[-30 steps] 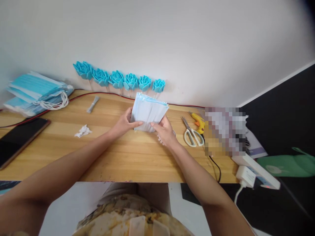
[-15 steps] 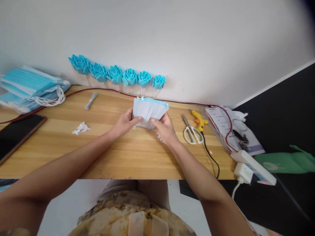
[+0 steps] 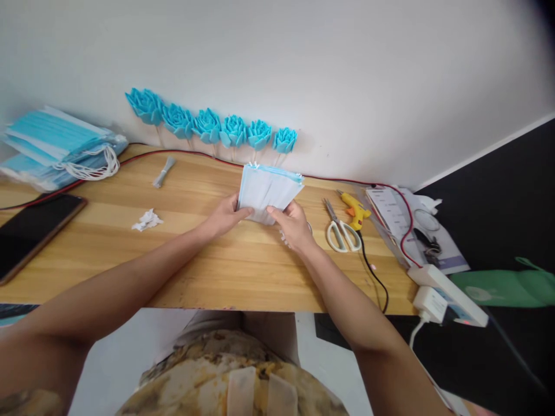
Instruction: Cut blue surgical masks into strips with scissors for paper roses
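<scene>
Between my two hands I hold a fanned stack of pale blue and white face masks (image 3: 269,188) above the wooden table, with the white side toward me. My left hand (image 3: 229,212) grips the lower left edge, thumb in front and fingers behind. On the lower right edge, my right hand (image 3: 292,222) pinches in the same way, its fingers mostly hidden behind the sheets. Small white loops or bits poke out below the stack by the right hand. Nearest to that hand lie white-handled scissors (image 3: 342,234) and a yellow glue gun (image 3: 356,211).
Several blue flowers on stems (image 3: 208,125) lean against the wall. To the left are a mask pile (image 3: 56,138), a phone (image 3: 34,234), a tied bundle of ties (image 3: 163,171) and white scraps (image 3: 147,219). A power strip (image 3: 446,294) and green bottle (image 3: 503,288) are at right.
The masks in my hands are tilted a little differently, with more edges showing along the top. Both hands keep their grip. The whole view has shifted slightly.
</scene>
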`<state>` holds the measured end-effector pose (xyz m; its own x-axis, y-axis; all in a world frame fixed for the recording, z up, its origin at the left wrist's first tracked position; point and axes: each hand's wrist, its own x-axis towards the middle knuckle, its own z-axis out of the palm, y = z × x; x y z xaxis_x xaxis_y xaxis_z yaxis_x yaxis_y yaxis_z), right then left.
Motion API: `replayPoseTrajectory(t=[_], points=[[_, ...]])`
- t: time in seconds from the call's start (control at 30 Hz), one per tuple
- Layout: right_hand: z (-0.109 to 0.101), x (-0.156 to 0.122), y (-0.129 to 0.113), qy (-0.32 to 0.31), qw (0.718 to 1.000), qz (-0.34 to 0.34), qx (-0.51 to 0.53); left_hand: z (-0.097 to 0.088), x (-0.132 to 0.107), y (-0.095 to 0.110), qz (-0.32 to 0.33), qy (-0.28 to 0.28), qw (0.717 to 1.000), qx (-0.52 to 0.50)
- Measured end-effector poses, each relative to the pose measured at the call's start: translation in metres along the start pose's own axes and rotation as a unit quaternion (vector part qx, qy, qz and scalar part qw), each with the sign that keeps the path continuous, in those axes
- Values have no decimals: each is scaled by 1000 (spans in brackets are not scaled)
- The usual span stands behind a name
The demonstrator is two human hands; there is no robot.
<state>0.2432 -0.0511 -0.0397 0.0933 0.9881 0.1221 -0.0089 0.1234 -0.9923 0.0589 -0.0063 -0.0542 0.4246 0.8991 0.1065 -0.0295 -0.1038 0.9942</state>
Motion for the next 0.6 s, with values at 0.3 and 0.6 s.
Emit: replayPoseTrajectory(t=[0.3, 0.6], points=[[-2, -10, -17, -6, 994, -91, -56, -4, -5, 20, 72, 0, 997, -18], [-6, 3, 1, -2, 1000, -16, -24, -10, 6, 4, -4, -34, 999, -29]])
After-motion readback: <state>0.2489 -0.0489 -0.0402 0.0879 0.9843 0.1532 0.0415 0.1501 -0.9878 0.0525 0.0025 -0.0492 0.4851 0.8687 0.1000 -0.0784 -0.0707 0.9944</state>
